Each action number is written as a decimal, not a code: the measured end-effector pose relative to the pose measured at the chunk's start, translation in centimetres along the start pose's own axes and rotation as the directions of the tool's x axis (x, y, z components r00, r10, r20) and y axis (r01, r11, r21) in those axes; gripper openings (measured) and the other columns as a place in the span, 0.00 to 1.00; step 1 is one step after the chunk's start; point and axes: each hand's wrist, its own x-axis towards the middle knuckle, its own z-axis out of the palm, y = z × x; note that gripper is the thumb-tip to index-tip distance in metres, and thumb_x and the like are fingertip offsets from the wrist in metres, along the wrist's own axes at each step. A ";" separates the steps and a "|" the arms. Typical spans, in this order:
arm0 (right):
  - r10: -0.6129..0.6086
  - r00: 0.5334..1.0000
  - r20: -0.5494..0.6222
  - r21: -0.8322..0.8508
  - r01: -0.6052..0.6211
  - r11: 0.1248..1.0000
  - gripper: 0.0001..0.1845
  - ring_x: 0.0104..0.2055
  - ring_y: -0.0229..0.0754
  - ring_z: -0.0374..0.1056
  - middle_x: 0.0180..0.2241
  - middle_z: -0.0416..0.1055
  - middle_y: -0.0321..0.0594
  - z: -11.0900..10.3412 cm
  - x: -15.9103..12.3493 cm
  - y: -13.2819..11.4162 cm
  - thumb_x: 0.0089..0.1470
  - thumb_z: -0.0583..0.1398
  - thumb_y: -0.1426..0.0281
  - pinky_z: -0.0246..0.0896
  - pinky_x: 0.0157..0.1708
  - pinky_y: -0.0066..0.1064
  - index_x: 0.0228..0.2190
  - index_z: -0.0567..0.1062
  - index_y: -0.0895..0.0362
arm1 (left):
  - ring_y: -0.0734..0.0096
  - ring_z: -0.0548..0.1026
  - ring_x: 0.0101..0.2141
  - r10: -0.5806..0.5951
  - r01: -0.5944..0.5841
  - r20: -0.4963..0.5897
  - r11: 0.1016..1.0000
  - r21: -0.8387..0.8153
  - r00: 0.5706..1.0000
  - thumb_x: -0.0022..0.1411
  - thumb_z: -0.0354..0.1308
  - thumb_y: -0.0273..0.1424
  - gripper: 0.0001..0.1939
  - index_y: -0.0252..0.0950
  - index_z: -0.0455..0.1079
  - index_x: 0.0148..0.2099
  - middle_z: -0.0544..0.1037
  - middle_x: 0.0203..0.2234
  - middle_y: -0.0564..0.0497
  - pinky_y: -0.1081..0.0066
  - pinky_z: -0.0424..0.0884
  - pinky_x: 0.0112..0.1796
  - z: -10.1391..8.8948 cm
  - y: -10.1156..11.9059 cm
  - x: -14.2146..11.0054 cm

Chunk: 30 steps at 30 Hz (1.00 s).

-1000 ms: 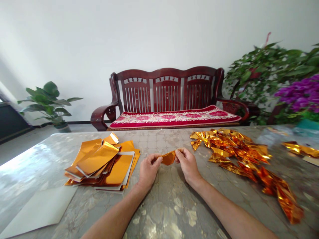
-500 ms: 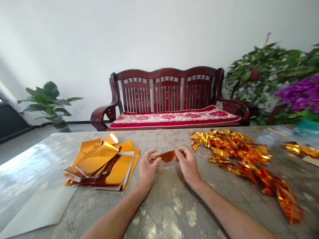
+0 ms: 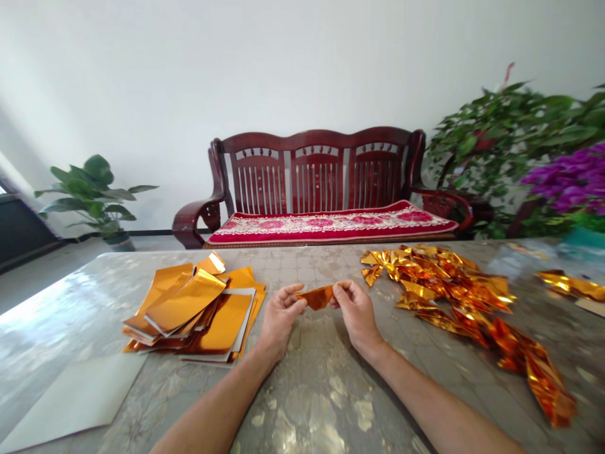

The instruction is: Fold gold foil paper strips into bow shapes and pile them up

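Between my two hands is a small folded piece of gold foil paper [image 3: 316, 298], wide at the top and angled at its lower edge. My left hand [image 3: 280, 315] pinches its left end between thumb and fingers. At the other end, my right hand [image 3: 355, 311] grips the corner with thumb and forefinger. A loose stack of flat gold foil paper sheets [image 3: 227, 321] with pale backs lies to the left of my left hand. Right of my right hand, a heap of folded gold foil pieces [image 3: 439, 277] spreads toward the near right.
A pale sheet [image 3: 75, 397] lies at the table's near left. Clear plastic wrapping [image 3: 517, 257] rests at the far right of the patterned table [image 3: 312, 391]. Beyond the table stands a dark red wooden bench [image 3: 316, 170], with potted plants [image 3: 97, 195] at either side.
My left thumb and fingers have shifted at the left end of the folded foil paper, which now shows a narrower face and a pointed left tip. My right hand keeps its grip.
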 end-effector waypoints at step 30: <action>-0.013 0.996 0.083 -0.051 0.017 0.999 0.15 0.25 0.40 0.68 0.21 0.72 0.35 0.0 -0.3 -0.1 0.46 0.66 0.57 0.66 0.28 0.31 0.27 0.72 0.55 | 0.79 0.66 0.21 0.132 -0.123 -0.019 0.957 0.261 0.991 0.52 0.62 0.37 0.11 0.35 0.68 0.32 0.70 0.19 0.59 0.78 0.60 0.25 -0.9 0.2 0.7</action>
